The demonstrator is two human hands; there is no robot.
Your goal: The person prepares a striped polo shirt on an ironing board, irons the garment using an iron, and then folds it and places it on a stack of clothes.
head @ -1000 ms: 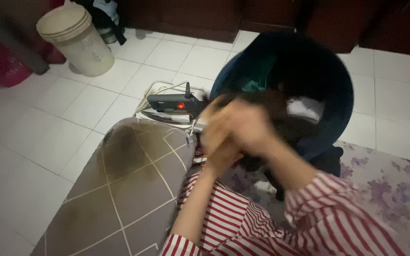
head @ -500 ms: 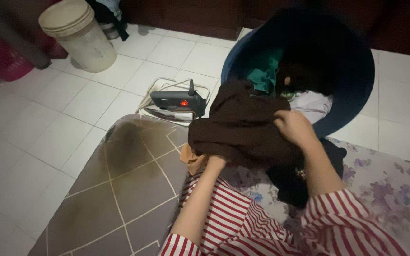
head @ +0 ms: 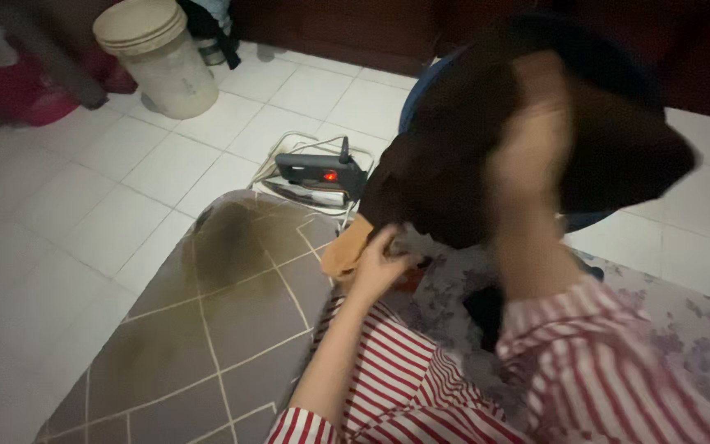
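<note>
A dark brown garment (head: pixel 445 164) hangs lifted in front of a dark blue laundry basket (head: pixel 421 90). My right hand (head: pixel 536 156), blurred by motion, is raised and grips the garment's upper part. My left hand (head: pixel 380 263) is lower, at the near edge of the cloth beside an orange piece of fabric (head: pixel 347 251), with its fingers closed on the garment's hem. Both arms wear red and white striped sleeves.
A brown ironing board (head: pixel 207 329) with white lines lies at the lower left. An iron (head: pixel 322 174) with a red light rests on a wire stand on the white tiled floor. A cream lidded bucket (head: pixel 158 53) stands at the back left. A floral mat (head: pixel 684 329) lies at right.
My right hand has swung upward with the brown garment, lifting it off the pile and in front of the basket. My left hand stays low at the cloth's edge.
</note>
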